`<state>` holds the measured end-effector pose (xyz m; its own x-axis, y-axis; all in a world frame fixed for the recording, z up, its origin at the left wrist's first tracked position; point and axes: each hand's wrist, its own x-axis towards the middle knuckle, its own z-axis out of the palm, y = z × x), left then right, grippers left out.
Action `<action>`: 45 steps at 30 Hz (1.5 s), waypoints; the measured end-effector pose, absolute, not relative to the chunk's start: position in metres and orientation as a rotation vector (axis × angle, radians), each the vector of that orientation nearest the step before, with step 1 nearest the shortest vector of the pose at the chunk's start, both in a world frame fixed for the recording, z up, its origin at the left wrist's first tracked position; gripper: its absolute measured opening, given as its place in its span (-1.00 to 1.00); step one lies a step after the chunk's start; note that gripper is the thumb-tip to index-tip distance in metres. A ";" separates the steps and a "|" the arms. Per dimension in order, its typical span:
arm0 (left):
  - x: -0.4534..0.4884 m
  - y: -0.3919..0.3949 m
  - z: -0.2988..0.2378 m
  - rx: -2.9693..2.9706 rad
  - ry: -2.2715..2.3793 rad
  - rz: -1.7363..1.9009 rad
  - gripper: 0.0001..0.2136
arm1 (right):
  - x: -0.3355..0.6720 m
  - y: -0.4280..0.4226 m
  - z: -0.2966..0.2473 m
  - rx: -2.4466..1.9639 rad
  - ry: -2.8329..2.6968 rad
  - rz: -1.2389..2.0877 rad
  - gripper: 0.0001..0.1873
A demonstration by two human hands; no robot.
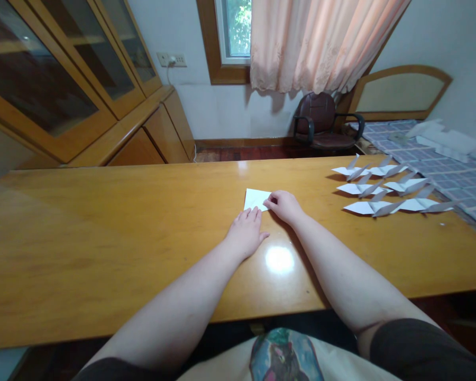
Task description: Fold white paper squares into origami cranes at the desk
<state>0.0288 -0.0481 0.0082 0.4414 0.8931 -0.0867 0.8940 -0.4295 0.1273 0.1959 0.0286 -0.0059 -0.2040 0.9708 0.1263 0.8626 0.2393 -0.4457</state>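
Observation:
A small piece of white paper (255, 198) lies flat on the wooden table, folded or whole I cannot tell. My left hand (246, 230) rests palm down at its near edge, fingers stretched out onto the paper and thumb apart. At the paper's right side my right hand (284, 206) is closed, with thumb and forefinger pinching the edge. Part of the paper's near and right edges is hidden under the hands. Several folded white paper cranes (363, 207) stand in rows on the right part of the table.
The long wooden table (103, 238) spans the view. Behind it are a glass-door cabinet (115, 95) at left, a dark red armchair (321, 121) and a pink curtain (309, 42). A bed with a checked cover (452, 159) adjoins the table's right end.

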 end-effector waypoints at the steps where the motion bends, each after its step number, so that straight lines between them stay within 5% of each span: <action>1: 0.029 -0.049 0.007 2.528 1.597 -0.010 -0.33 | 0.196 0.029 -0.006 -1.700 -2.132 0.403 -0.77; 37: 0.030 -0.047 0.011 2.416 1.743 -0.081 -0.31 | 0.192 0.030 -0.005 -1.809 -2.198 0.279 -0.74; 45: 0.027 -0.049 0.023 2.349 1.911 -0.109 -0.45 | 0.192 0.029 -0.004 -1.807 -2.195 0.287 -0.74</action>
